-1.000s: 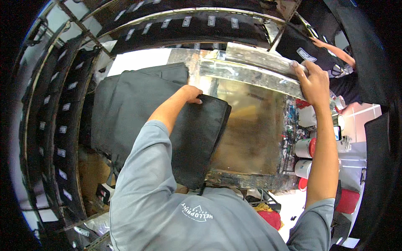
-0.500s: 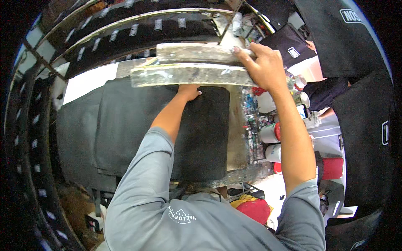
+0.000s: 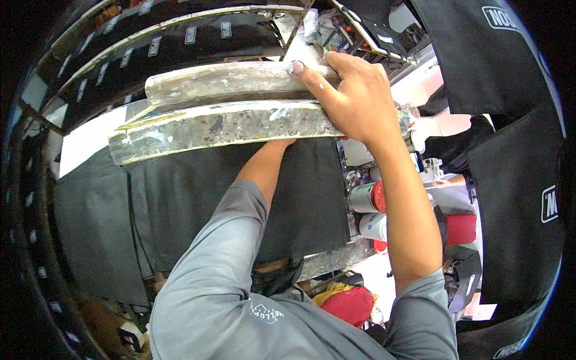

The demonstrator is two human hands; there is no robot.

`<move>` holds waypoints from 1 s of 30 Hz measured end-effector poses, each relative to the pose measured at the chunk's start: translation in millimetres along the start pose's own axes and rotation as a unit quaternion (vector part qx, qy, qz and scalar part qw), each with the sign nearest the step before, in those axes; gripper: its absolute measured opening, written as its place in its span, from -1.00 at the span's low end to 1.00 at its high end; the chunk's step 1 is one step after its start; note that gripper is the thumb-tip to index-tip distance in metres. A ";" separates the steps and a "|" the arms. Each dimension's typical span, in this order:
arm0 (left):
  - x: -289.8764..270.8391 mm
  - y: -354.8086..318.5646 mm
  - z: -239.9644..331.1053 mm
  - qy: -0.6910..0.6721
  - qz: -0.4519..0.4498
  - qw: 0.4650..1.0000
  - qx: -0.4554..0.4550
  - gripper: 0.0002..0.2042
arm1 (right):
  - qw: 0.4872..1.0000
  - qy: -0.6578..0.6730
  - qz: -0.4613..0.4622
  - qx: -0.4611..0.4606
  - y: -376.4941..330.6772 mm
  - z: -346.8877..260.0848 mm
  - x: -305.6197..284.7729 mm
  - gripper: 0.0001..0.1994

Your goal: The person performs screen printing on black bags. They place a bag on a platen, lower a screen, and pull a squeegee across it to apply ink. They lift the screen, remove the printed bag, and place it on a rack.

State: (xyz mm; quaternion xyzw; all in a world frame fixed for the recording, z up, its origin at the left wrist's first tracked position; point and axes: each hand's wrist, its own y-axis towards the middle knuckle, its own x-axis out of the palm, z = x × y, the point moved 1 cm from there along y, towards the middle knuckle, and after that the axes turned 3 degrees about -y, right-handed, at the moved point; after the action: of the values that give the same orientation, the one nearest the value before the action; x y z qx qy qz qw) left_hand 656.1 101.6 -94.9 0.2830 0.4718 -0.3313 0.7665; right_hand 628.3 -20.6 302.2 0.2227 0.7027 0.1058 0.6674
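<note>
My right hand (image 3: 360, 99) grips the end of a paint-smeared, tape-wrapped screen-printing frame (image 3: 228, 127), raised and tilted so it shows mostly edge-on. A rounded pale bar (image 3: 222, 82) runs alongside it under my thumb and fingers; I cannot tell whether it is part of the frame. Below lies a wide piece of black fabric (image 3: 306, 198) on the work table, overlapping another black piece (image 3: 93, 210) at the left. My left hand (image 3: 281, 144) reaches over the fabric behind the frame. Only its wrist edge shows; the fingers are hidden.
Racks of black printed pieces (image 3: 174, 45) curve round the back and left. Paint tubs (image 3: 367, 197) stand right of the table. Large black printed pieces (image 3: 516, 198) hang at the far right, near another person's hand (image 3: 453, 181). A red stool (image 3: 348, 306) is close by.
The frame in my right hand has come nearer and leftward, now looking larger. It now covers my left hand, whose thumb showed on the fabric before. The view has shifted.
</note>
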 end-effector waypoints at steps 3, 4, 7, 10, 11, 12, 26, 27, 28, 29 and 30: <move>6.3 1.2 4.3 -0.002 -0.002 1.000 0.001 -0.26 | 1.000 0.014 -0.007 0.008 6.5 -3.1 -5.0 -0.25; 7.1 1.4 5.5 -0.004 -0.001 1.000 0.003 -0.26 | 1.000 0.020 -0.011 0.010 8.3 -4.8 -6.7 -0.25; 7.4 -6.6 7.3 -0.014 -0.008 1.000 0.019 -0.27 | 0.999 0.033 -0.002 -0.002 8.4 0.0 -4.2 -0.24; -15.8 -20.4 -14.8 -0.029 0.021 0.998 0.043 -0.27 | 0.999 0.029 -0.024 0.001 8.2 -6.0 -6.3 -0.24; -27.3 -30.8 -30.8 -0.031 0.044 0.997 0.049 -0.27 | 0.999 0.032 -0.007 -0.006 6.6 -4.3 -1.9 -0.23; -42.5 -42.9 -52.2 -0.021 0.074 0.996 0.051 -0.27 | 0.999 0.032 0.012 -0.009 3.5 -0.9 0.8 -0.23; -134.1 -164.6 -226.2 0.136 0.070 0.983 -0.097 -0.36 | 0.999 0.036 0.002 -0.005 4.9 -4.3 -0.8 -0.24; -154.8 -156.2 -191.8 0.102 -0.079 0.972 -0.199 -0.41 | 0.999 0.032 -0.005 0.012 0.2 1.4 -0.7 -0.24; -155.1 -161.3 -195.0 0.106 -0.048 0.975 -0.188 -0.42 | 0.999 0.039 -0.008 0.013 1.0 -0.4 -1.7 -0.24; -151.7 -165.6 -199.8 0.111 -0.017 0.978 -0.176 -0.43 | 0.999 0.046 -0.012 0.015 1.7 -1.9 -3.0 -0.24; -148.2 -168.1 -202.7 0.114 0.012 0.980 -0.163 -0.44 | 0.998 0.051 -0.016 0.019 2.4 -2.3 -2.8 -0.24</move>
State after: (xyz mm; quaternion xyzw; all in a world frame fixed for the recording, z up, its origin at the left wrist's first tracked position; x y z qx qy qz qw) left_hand 367.6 184.3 -60.2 0.1958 0.6004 -0.2062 0.7474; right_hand 626.6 -19.4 306.0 0.2179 0.7410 0.0930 0.6283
